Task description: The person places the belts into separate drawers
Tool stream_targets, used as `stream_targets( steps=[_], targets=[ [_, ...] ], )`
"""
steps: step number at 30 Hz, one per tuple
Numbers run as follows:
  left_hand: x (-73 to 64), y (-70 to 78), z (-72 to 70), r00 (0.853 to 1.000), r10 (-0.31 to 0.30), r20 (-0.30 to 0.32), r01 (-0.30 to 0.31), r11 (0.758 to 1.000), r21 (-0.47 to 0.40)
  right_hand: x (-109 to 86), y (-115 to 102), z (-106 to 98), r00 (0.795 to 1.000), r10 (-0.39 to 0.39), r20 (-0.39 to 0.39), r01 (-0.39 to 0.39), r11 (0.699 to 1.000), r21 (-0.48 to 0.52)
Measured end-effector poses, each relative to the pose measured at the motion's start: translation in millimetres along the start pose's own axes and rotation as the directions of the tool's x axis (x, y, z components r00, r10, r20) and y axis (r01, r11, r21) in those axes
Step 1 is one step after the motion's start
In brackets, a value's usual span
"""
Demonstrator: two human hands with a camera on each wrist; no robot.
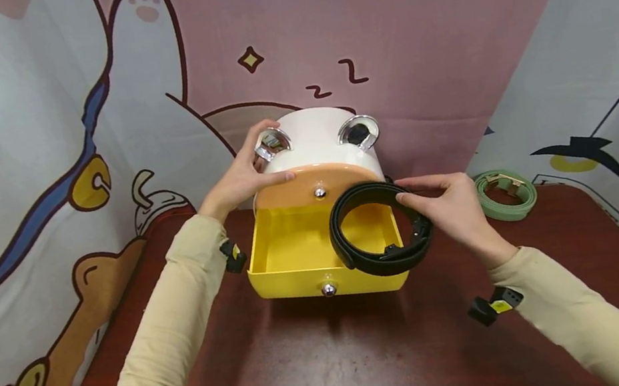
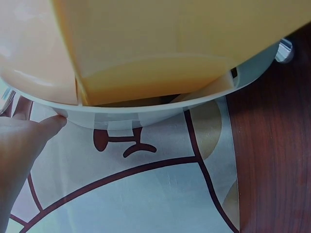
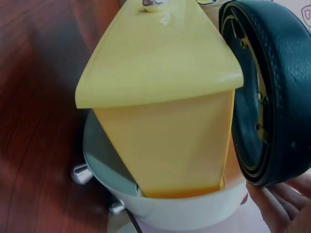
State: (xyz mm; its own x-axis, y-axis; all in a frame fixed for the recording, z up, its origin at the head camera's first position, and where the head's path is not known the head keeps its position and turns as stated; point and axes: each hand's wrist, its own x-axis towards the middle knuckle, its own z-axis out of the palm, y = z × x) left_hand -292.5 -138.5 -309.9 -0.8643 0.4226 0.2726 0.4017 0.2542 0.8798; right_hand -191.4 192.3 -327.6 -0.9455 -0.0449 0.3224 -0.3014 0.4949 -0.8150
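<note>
A small white drawer cabinet (image 1: 314, 135) with two round chrome-rimmed pieces on top stands at the back of the table. Its yellow drawer (image 1: 293, 283) is pulled out, and the bottom inside shows bare. Above that, the orange drawer (image 1: 285, 194) is closed. My left hand (image 1: 236, 181) holds the cabinet's upper left side, thumb over the front edge. In the right hand (image 1: 456, 209), a coiled black belt (image 1: 384, 266) is pinched between thumb and fingers, held over the right part of the yellow drawer. The right wrist view shows the belt (image 3: 289, 92) beside the drawer's side wall.
A coiled green belt (image 1: 508, 213) with a gold-coloured buckle lies at the table's back right. The dark red-brown wooden table (image 1: 325, 366) extends in front of the cabinet. A printed cartoon cloth (image 1: 409, 15) hangs close behind and along both sides.
</note>
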Motion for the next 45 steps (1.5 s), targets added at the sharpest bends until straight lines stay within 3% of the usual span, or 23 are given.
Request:
stream_targets(
  steps=[8, 22, 39, 45],
  targets=[
    [-0.4, -0.6, -0.5, 1.000, -0.010, 0.000, 0.010, 1.000, 0.008, 7.0, -1, 10, 0.996, 0.036, 0.083, -0.030, 0.997, -0.076],
    [0.0, 0.0, -1.0, 1.000, -0.013, -0.001, 0.013, 1.000, 0.004, 21.2, -10, 21, 0.992, 0.076, 0.104, -0.055, 0.979, -0.196],
    [-0.9, -0.5, -0.4, 1.000, -0.011, -0.001, 0.011, 1.000, 0.009, 29.9, -14, 42, 0.975, 0.003, 0.222, 0.052, 0.970, -0.240],
    [-0.5, -0.1, -0.7, 1.000, -0.005, 0.005, 0.005, 1.000, 0.004, 28.8, -14, 47, 0.974, -0.025, 0.226, 0.077, 0.971, -0.226]
  ],
)
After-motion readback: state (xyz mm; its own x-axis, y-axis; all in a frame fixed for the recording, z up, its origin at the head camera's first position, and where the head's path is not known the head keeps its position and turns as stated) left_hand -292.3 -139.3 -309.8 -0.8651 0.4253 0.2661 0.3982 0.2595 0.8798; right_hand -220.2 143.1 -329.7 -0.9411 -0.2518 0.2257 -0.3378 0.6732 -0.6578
